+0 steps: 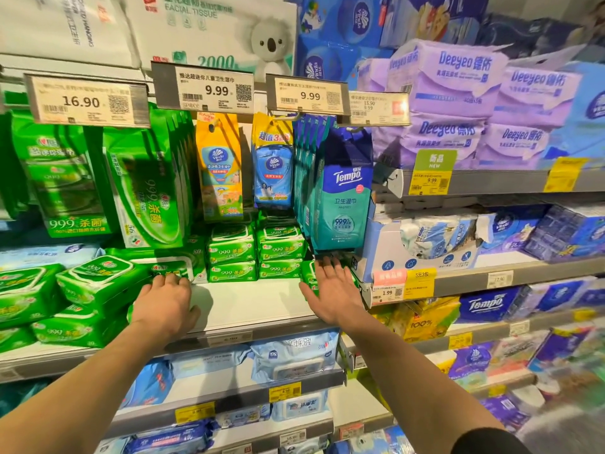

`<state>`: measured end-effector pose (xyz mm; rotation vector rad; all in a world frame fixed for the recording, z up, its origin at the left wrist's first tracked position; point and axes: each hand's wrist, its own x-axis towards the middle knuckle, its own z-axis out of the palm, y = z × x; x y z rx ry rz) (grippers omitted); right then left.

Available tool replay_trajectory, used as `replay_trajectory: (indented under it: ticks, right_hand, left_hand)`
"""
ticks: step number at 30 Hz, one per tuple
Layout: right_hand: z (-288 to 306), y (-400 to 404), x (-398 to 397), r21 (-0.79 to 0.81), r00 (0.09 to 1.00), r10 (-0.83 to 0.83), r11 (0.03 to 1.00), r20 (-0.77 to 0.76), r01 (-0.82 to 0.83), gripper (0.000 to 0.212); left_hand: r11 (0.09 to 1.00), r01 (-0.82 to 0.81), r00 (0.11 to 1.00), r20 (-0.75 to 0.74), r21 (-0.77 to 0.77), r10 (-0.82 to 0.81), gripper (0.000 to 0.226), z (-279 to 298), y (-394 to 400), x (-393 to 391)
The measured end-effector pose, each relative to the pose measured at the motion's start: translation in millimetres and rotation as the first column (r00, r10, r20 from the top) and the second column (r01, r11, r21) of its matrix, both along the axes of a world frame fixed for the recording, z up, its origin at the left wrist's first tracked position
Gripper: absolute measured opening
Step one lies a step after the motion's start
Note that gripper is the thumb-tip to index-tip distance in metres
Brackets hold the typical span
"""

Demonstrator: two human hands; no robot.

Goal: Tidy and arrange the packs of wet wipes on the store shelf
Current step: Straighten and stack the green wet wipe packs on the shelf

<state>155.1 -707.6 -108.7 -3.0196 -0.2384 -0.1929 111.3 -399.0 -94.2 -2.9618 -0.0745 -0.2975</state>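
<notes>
Green wipe packs line the shelf; left hand lies flat on one, right hand spread open, each grip empty.

Your 2 hands are bare: left hand, right hand, no gloves, rings or watch. Forearms bare too. You've got a dark sleeve on the right arm, edge just showing at bottom of frame.

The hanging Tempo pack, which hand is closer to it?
Right. The right hand reaches in just below the Tempo pack, fingertips near its bottom edge. The left hand is well off to its left, on a green wipes pack.
</notes>
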Motion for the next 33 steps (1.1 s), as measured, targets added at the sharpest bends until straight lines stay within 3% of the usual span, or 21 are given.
replay_trajectory:
  ticks: [7, 16, 25, 30, 33]
  right_hand:
    - [-2.7, 6.6, 2.6, -0.052, 1.0, -0.001, 0.999, -0.018, 0.0, 0.077]
    - [11.1, -24.5, 6.8, 0.061, 0.998, -0.057, 0.997, 0.002, 0.057, 0.078]
    - [17.6, -23.0, 1.7, -0.058, 0.999, -0.034, 0.998, -0.029, 0.032, 0.082]
    - [26.5, 33.6, -5.6, -0.058, 0.986, 0.168, 0.984, 0.0, -0.168, 0.082]
    - [26.4, 105.8, -15.7, 0.069, 0.933, 0.358, 0.932, -0.022, -0.356, 0.085]
  left_hand:
    - [0.999, 0.027, 0.999, -0.029, -0.029, -0.028, 0.061, -0.5, 6.3, 0.6]
    - [0.997, 0.08, 0.996, -0.039, -0.008, -0.08, 0.067, -4.3, 18.4, 1.5]
    - [0.989, 0.111, 0.992, -0.051, -0.096, -0.116, 0.067, -0.4, 19.2, 0.1]
    - [0.967, 0.19, 0.981, 0.069, -0.17, -0.181, 0.054, 5.9, 24.2, -14.2]
    - [0.943, 0.27, 0.958, 0.155, -0.195, -0.242, 0.052, 17.6, 40.6, -29.8]
